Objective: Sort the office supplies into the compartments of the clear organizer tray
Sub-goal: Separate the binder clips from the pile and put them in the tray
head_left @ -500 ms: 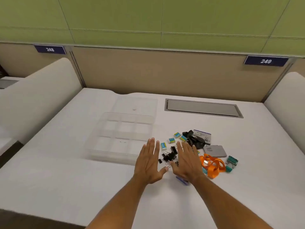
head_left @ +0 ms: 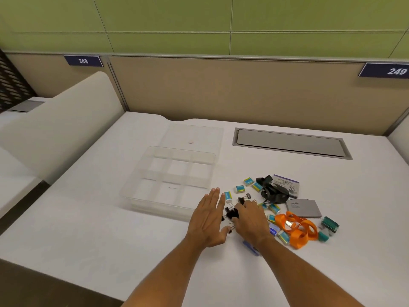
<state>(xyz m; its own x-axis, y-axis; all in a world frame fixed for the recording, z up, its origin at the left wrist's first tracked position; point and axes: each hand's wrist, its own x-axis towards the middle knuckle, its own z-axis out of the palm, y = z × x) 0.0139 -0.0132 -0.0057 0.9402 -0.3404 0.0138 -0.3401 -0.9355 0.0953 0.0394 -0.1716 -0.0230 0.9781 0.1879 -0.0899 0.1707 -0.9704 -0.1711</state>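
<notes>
- The right hand [head_left: 250, 220] lies palm-down over the black binder clips [head_left: 232, 214], fingers curled down among them; whether it actually grips one, I cannot tell, since the hand hides its own fingertips.
- A small blue thing [head_left: 251, 247] peeks out from under the right wrist, too covered to name.
- The left hand [head_left: 208, 220] is flat, fingers straight and together, holding nothing, its fingertips by the near right corner of the clear organizer tray [head_left: 141, 187].
- Spread on the white desk right of the tray: small erasers in blue and yellow sleeves [head_left: 240, 189], a tangle of black strap [head_left: 273, 191] partly over a white card with small print [head_left: 287, 182] I cannot read, a grey flat box [head_left: 303, 208], an orange lanyard [head_left: 296, 229] and a teal stamp-like piece [head_left: 329, 224] nearest the desk's right edge.
- The tray sits left of the pile, toward the middle of the desk; I see nothing in its compartments beyond a faint mark on the floor of one near cell.
- A clear lid [head_left: 194, 136] lies flat just behind the tray, toward the desk's far edge, beside a grey cable hatch [head_left: 290, 144].
- Number plates 248 [head_left: 83, 61] and 249 [head_left: 385, 70] hang on the partition behind.
</notes>
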